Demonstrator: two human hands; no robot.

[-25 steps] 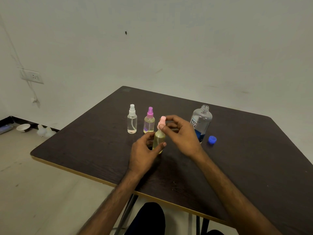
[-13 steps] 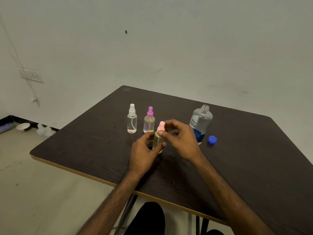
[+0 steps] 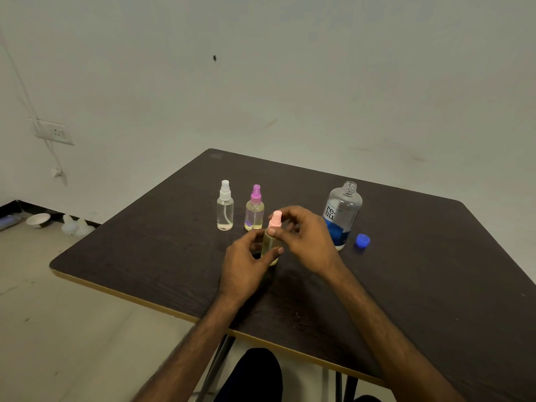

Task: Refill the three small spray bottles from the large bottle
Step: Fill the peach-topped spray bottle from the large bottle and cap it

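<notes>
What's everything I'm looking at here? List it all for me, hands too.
table: one, dark brown, centre of view
white-top sprayer: one, clear, left end of row on table
purple-top sprayer: one, yellowish, right of the white-top one
pink-top sprayer: one, yellowish, nearest the person, in both hands
large bottle: one, clear with blue label, uncapped, right of sprayers
cap: one, blue, on table right of large bottle
socket: one, white, wall at left
bowl: one, white, floor at left
left hand: one, grips pink-top sprayer's body
right hand: one, pinches its pink top

A bare room: plain white wall (image 3: 319, 82), wall socket (image 3: 53, 132), dark table (image 3: 435, 271), tiled floor (image 3: 58, 329).
</notes>
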